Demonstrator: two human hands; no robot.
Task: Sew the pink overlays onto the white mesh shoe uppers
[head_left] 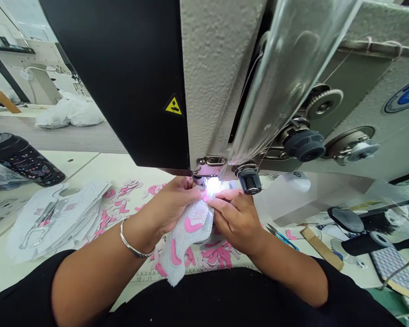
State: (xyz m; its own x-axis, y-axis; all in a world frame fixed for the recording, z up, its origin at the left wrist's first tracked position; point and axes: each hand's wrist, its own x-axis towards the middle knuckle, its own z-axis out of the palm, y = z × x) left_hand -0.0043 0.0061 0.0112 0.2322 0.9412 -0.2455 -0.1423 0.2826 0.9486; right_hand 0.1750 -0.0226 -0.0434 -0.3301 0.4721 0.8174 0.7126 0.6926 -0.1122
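Note:
A white textured fabric piece (180, 231) with pink curved patches on it lies under the lit needle area of a sewing machine (209, 165) and hangs down toward my lap. On its left edge my left hand (177, 200) grips the fabric, thumb close to the presser foot and the other fingers partly hidden. My right hand (236, 215) holds the fabric from the right, its index finger and thumb by a pink patch (206, 198) near the needle. Glare hides the needle tip. Loose pink cut-outs (218, 256) lie below and around the fabric.
Stacked white bib-shaped pieces (68, 213) lie at left, with tweezers (44, 220) on top. A dark bottle (23, 159) stands behind them. Blue-handled scissors (282, 237), a tan strip (322, 249) and a black thread spool (364, 243) are at right. A ruler tape (139, 278) runs along the front edge.

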